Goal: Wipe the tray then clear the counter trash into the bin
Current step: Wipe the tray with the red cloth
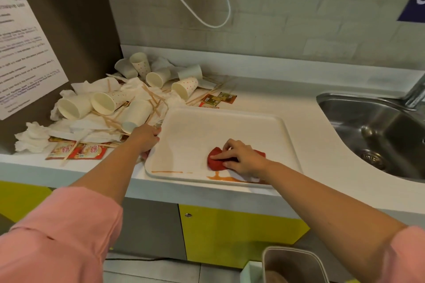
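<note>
Head view: left hand (146, 136) grip clamps the tray (207, 131) rim on the surface (310, 126); right hand (243, 158), grip clasping the red cloth (215, 159), should sweep firmly through orange streaks (220, 178) along the near edge.

The left sleeve (59, 230) is loose and pink, ending in a wide cuff near the elbow; the right sleeve (408, 255) matches it. Both forearms are bare.
</note>
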`<state>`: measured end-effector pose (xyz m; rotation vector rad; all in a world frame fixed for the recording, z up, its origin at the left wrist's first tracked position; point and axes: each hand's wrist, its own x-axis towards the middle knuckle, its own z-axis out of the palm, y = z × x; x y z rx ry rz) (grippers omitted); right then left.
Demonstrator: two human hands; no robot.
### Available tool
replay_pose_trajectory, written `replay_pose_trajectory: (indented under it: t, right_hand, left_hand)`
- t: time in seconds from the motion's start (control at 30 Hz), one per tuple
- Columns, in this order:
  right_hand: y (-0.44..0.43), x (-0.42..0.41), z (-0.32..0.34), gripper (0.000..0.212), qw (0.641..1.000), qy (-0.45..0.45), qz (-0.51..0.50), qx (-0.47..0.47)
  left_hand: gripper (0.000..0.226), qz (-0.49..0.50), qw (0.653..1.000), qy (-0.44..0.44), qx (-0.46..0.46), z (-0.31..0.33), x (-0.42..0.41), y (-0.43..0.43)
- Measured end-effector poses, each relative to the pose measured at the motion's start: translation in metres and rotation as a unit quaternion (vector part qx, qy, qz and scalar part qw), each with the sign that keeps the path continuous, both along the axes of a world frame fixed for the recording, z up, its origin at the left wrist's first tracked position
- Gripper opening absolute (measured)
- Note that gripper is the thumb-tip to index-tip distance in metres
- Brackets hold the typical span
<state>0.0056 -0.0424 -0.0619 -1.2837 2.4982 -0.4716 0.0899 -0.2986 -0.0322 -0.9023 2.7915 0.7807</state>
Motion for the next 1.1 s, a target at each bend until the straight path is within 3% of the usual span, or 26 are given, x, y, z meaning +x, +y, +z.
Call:
replay_pose_trajectory:
  t: [0.33, 0.6, 0.83, 1.1]
  right_hand:
    - [-0.083, 0.029, 0.0, 0.038, 0.999, 0.011, 0.035, 0.007]
    - [-0.129, 0.056, 0.006, 0.041, 0.995, 0.041, 0.075, 0.058]
    - [-0.122, 0.057, 0.012, 0.044, 0.986, 0.04, 0.124, 0.108]
    - [-0.084, 0.052, 0.022, 0.044, 0.986, -0.002, 0.093, 0.136]
  left_hand:
    - [0.046, 0.013, 0.999, 0.009, 0.051, -0.004, 0.0, -0.007]
    - [0.044, -0.038, 0.998, 0.021, 0.043, -0.008, -0.003, -0.016]
    - [0.046, -0.062, 0.998, 0.015, 0.009, -0.014, -0.005, -0.017]
    - [0.046, -0.054, 0.998, 0.004, 0.01, -0.015, -0.006, -0.018]
